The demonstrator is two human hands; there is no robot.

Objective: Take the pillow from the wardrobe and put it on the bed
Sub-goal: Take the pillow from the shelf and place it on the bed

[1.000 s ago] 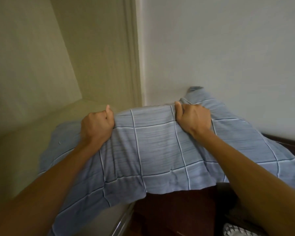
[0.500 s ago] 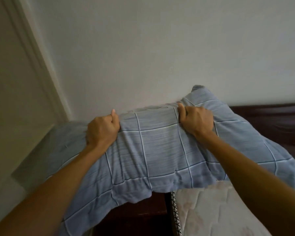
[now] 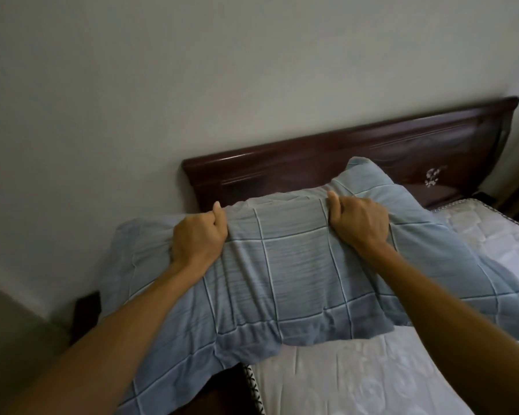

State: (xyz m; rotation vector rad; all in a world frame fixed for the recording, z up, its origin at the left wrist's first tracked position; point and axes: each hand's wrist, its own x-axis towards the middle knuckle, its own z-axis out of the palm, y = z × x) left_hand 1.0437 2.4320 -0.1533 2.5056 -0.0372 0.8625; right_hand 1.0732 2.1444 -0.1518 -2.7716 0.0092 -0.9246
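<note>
A blue-grey pillow point(image 3: 285, 277) with a white grid pattern hangs in the air in front of me, held along its far edge. My left hand point(image 3: 197, 238) is shut on the pillow's upper left part and my right hand point(image 3: 358, 218) is shut on its upper right part. Below it lies the bed with a bare white quilted mattress point(image 3: 372, 378). The pillow's right half is over the mattress, and its left end sticks out past the bed's left side. The wardrobe is out of view.
A dark wooden headboard point(image 3: 342, 160) stands against the plain white wall point(image 3: 192, 70). The bed's dark wooden side rail point(image 3: 228, 390) runs below the pillow. A beige surface point(image 3: 9, 324) shows at the lower left.
The view has swung right, away from the beige wardrobe panels. The pillow, gripped the same way by both hands, now sits over the head of the bed, with the headboard and mattress in sight.
</note>
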